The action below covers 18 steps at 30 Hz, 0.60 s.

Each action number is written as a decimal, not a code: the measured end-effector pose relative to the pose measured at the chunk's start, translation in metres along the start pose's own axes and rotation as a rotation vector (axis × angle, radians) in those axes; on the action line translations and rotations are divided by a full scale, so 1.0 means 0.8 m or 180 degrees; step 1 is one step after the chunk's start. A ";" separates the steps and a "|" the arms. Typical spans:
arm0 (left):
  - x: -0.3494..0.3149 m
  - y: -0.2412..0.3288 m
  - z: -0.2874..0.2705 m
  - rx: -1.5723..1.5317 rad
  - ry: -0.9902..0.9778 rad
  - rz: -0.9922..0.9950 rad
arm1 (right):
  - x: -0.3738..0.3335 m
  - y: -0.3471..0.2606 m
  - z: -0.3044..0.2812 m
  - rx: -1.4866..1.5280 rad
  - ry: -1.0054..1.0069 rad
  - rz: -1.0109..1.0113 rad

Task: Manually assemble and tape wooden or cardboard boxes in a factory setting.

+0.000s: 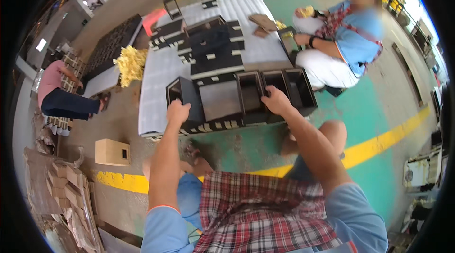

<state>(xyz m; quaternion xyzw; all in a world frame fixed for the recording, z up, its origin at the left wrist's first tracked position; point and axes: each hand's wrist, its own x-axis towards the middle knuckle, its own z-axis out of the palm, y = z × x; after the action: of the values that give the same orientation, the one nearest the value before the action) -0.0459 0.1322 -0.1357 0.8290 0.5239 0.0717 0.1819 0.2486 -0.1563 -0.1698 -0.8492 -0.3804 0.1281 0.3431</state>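
The left hand (177, 112) pinches a box (193, 106) by its rim, the right hand (276, 100) a rim in the row (250, 94), presumably because thin walls suit finger and thumb

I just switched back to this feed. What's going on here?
A person is handling open dark boxes on a white-covered platform. The left hand grips the left box, which stands apart; the right hand grips an edge in the row of three boxes, though which box is unclear. A co-worker at the right holds something yellow, and another person bends over at the far left.
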 end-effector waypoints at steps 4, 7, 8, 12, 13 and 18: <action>-0.045 0.074 0.021 -0.0428 -0.0269 0.0325 | -0.010 -0.007 -0.001 -0.0109 -0.0148 0.0212; -0.065 0.102 0.054 -0.0351 0.0008 0.0617 | -0.014 -0.015 -0.003 -0.0014 -0.0134 0.0151; -0.075 0.119 0.068 -0.0290 0.0005 0.0692 | -0.015 -0.007 -0.007 -0.0008 -0.0114 0.0106; -0.105 0.148 0.093 -0.0375 -0.0139 0.0823 | -0.025 0.002 -0.008 0.0150 -0.0170 0.0007; -0.104 0.150 0.093 -0.0493 -0.0168 0.1002 | -0.027 0.003 -0.008 0.0206 -0.0209 0.0011; -0.083 0.159 0.065 -0.1961 -0.0226 0.1634 | -0.040 -0.011 -0.016 0.0107 -0.0278 -0.0040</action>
<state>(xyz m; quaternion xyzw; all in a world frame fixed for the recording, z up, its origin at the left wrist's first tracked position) 0.0479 0.0121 -0.1313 0.8416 0.2473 0.2397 0.4161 0.2284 -0.1818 -0.1561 -0.8346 -0.3980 0.1693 0.3412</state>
